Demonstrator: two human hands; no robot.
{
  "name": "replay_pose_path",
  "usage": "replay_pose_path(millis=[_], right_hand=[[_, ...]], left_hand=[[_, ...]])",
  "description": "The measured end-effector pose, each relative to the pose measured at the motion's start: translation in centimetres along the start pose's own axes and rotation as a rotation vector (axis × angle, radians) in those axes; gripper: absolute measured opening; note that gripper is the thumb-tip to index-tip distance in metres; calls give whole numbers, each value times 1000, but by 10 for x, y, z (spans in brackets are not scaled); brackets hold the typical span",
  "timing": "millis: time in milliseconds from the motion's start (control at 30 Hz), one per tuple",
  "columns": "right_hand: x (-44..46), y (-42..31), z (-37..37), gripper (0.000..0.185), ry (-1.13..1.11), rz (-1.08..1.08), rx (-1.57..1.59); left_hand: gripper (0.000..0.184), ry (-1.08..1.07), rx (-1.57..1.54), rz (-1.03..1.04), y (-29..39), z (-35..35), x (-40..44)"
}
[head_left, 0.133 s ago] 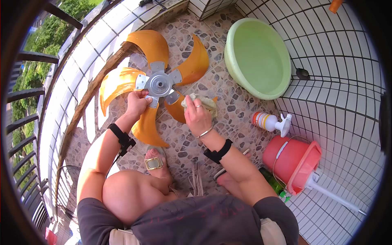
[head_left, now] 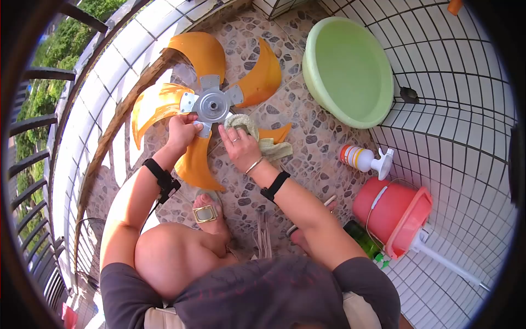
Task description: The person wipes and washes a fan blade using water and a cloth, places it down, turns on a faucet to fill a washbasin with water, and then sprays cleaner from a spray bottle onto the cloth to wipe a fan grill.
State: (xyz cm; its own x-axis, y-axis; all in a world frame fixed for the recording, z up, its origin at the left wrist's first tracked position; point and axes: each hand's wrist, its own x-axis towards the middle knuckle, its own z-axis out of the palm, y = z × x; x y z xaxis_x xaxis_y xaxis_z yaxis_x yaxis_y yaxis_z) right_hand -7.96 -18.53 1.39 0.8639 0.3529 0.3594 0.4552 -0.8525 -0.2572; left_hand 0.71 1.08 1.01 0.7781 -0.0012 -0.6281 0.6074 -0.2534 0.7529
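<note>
An orange fan blade wheel with several curved blades and a round metal hub is in front of me, over the pebbled floor. My left hand pinches the metal bracket between the hub and the blade nearest me. My right hand presses a pale, crumpled cloth onto the lower right blade near the hub. Hand and cloth cover most of that blade; its orange tip shows to the right. One end of the cloth hangs loose beside the hand.
A light green basin leans against the tiled wall at upper right. Below it lie a white spray bottle, a red bucket and a green bottle. Dark railings run along the left. My feet are just below the fan wheel.
My right hand has moved left with the cloth, from the blade's outer part toward the hub. My left hand keeps its hold on the bracket.
</note>
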Motion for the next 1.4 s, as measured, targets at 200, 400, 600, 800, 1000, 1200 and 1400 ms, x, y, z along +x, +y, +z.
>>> replay_pose_path(millis=[200,400,600,800,1000,1200,1400], right_hand=[[-89,28,-29,47,-183,-244,-11],[-21,6,-33,46,-71,-55,141],[-65,32,-28,47,-231,-165,-65],[-130,100,-98,34,-639,219,-205],[7,184,-190,23,-322,989,278],[-29,341,-117,48,-188,1406,-292],[29,262,-137,26,2,1286,2054]], left_hand=[[19,-39,-48,-7,0,15,-4],[20,-33,-60,-19,-2,30,-20],[19,-39,-125,-30,-10,32,-14],[19,76,-188,142,25,21,-11],[20,185,-304,338,67,27,-22],[19,226,-115,294,110,25,-34],[20,284,-29,279,111,64,-24]])
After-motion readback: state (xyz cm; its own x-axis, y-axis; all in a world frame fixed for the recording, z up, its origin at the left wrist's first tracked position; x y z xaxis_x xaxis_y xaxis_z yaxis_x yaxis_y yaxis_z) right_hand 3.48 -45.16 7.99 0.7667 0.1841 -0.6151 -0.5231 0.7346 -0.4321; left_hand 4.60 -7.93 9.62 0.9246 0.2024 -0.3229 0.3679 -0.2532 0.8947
